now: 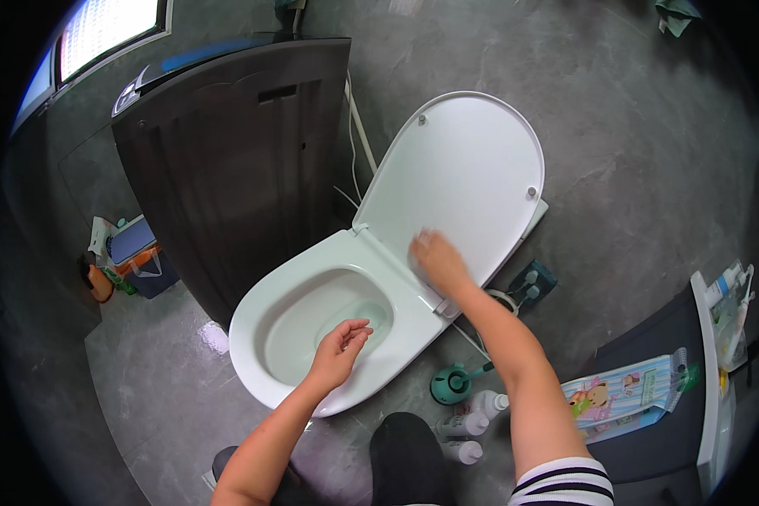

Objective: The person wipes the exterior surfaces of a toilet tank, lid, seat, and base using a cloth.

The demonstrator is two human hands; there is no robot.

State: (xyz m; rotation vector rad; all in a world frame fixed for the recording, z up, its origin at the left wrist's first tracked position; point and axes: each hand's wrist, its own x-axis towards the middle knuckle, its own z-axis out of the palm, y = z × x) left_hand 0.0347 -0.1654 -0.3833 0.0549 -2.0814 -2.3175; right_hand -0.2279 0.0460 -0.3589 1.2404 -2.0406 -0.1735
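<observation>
A white toilet (411,360) stands before me with its lid (462,158) raised and its bowl (284,322) uncovered. Over the bowl hovers my left hand (340,354), fingers loosely curled and thumb apart, with nothing visible in it. My right hand (439,259) is at the lower inner face of the lid, near the hinge strip (405,269). Motion blurs its fingers, and I cannot tell whether they hold something pale against the lid. Two round grey bumpers show on the lid's inner face.
A dark washing machine (228,171) rises close on the left. A green toilet brush holder (450,384) and several white bottles (465,424) stand on the floor by my knee. At right, patterned packs (626,392) hang beside a dark cabinet (651,322). A wall socket (532,283) sits behind my right forearm.
</observation>
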